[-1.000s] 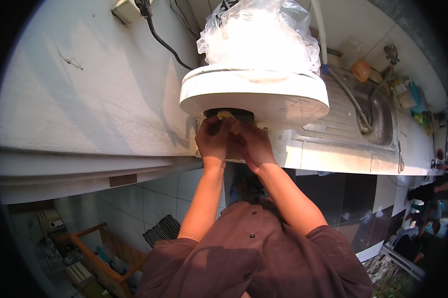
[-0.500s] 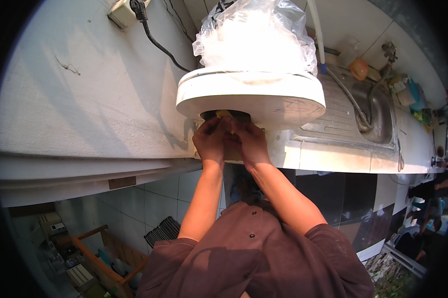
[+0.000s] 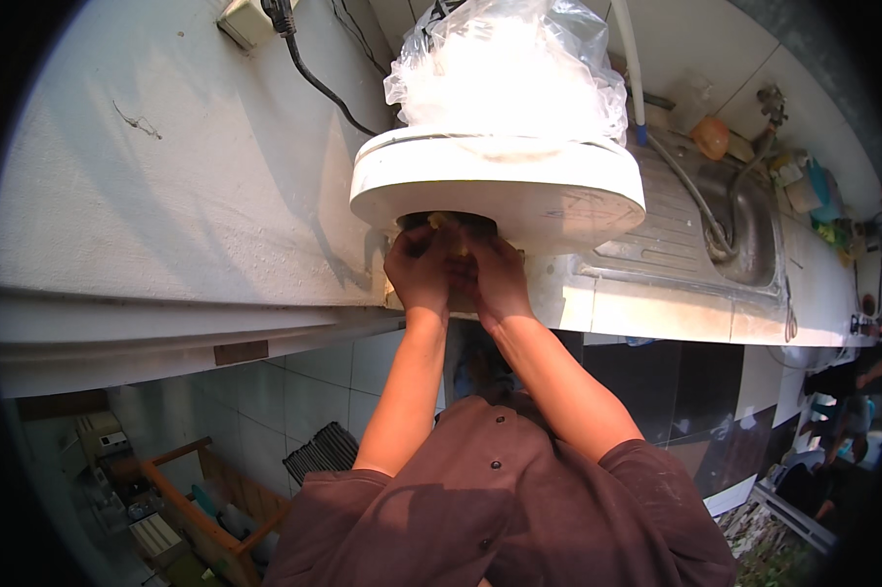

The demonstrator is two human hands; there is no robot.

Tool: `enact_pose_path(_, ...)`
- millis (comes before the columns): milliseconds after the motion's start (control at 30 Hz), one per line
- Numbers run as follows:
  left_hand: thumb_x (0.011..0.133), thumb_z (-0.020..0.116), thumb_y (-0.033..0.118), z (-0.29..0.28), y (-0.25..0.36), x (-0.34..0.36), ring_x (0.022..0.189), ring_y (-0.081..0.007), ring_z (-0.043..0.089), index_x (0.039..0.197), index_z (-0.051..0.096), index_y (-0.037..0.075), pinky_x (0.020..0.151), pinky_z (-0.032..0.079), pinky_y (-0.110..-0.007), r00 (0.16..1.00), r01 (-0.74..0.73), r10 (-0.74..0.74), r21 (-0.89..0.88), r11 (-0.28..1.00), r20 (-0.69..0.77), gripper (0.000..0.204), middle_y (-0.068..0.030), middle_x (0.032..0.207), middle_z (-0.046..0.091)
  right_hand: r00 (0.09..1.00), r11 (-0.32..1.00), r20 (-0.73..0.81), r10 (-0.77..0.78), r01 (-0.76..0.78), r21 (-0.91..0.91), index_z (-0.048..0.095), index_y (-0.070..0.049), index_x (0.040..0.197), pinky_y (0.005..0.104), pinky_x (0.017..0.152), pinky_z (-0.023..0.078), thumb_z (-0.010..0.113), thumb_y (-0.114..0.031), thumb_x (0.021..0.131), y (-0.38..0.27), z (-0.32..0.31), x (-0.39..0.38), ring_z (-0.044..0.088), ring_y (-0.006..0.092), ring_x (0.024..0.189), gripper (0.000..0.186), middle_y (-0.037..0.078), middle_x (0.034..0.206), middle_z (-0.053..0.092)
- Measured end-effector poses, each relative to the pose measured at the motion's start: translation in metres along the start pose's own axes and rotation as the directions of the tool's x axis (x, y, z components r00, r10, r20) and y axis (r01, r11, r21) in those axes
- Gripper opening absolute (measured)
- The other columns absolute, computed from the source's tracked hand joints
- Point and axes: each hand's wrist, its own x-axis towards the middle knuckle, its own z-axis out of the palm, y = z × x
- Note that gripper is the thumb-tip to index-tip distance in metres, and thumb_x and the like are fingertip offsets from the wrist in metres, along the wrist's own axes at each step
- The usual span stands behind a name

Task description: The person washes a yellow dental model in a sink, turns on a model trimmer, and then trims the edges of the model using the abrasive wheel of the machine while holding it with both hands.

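My left hand (image 3: 420, 276) and my right hand (image 3: 501, 276) are close together under the front of a white appliance (image 3: 500, 203) with a rounded, overhanging top. Both are in shade, with their fingers bent inward and the tips meeting. A small, soft-looking yellow piece (image 3: 441, 221) shows between the fingertips, in front of a dark round opening under the overhang. Its kind is too small to make out, and part of it is hidden by my fingers. A crumpled clear plastic bag (image 3: 509, 78) rests on top of the appliance, washed out by sunlight.
Right of the appliance is a steel sink (image 3: 749, 220) with a grey hose (image 3: 690, 191). A black power cord (image 3: 314, 83) runs from a wall socket (image 3: 250, 22) to behind the appliance. Below left stands a wooden rack (image 3: 192, 499); people are at the far right edge.
The fingers have shifted slightly around the yellow piece, and less of it shows. The hands now lie in deeper shade. Both remain under the overhang.
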Motion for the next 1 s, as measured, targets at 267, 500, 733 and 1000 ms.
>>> enact_pose_path(267,0.080,0.071,0.008,0.003,0.000,0.002,0.049,-0.0177,0.061,0.093,0.056,-0.003,0.040,0.049,-0.027,0.999,-0.047,0.047,0.033,0.998,0.001,0.023,-0.0108,0.074,0.062,1.000,1.000,-0.007,0.008,-0.008,0.014,0.054,-0.003,0.108,0.0347,0.065,0.055,0.060,-0.022,0.091,-0.002,0.002,-0.002,0.065,0.0241,0.079,0.026,0.011,0.094,0.061)
enact_pose_path(500,0.077,0.076,0.010,0.010,0.017,-0.012,0.056,-0.0167,0.062,0.093,0.056,-0.005,0.047,0.049,-0.027,1.000,0.023,-0.022,0.046,0.999,-0.007,0.029,-0.0118,0.078,0.063,0.999,0.999,-0.025,0.042,-0.042,0.016,0.054,-0.003,0.108,0.0344,0.067,0.055,0.057,-0.021,0.092,-0.003,0.000,-0.003,0.064,0.0222,0.079,0.024,0.011,0.092,0.061)
enact_pose_path(733,0.077,0.076,0.012,0.008,0.005,-0.005,0.054,-0.0170,0.061,0.097,0.058,-0.005,0.044,0.048,-0.027,0.999,-0.031,0.033,0.115,0.993,-0.008,0.032,-0.0113,0.080,0.063,0.998,0.998,-0.018,0.063,-0.063,0.004,0.056,-0.005,0.111,0.0335,0.068,0.055,0.056,-0.023,0.093,-0.001,-0.003,-0.001,0.063,0.0199,0.079,0.026,0.010,0.090,0.062)
enact_pose_path(1000,0.076,0.077,0.013,0.003,0.001,-0.003,0.069,-0.0156,0.063,0.101,0.059,-0.005,0.062,0.051,-0.026,0.992,-0.129,0.125,0.244,0.961,0.034,0.036,-0.0096,0.083,0.064,1.000,0.993,0.014,0.009,-0.007,-0.117,0.056,-0.002,0.111,0.0320,0.069,0.055,0.054,-0.017,0.093,0.005,-0.012,0.003,0.063,0.0184,0.080,0.024,0.009,0.090,0.062)
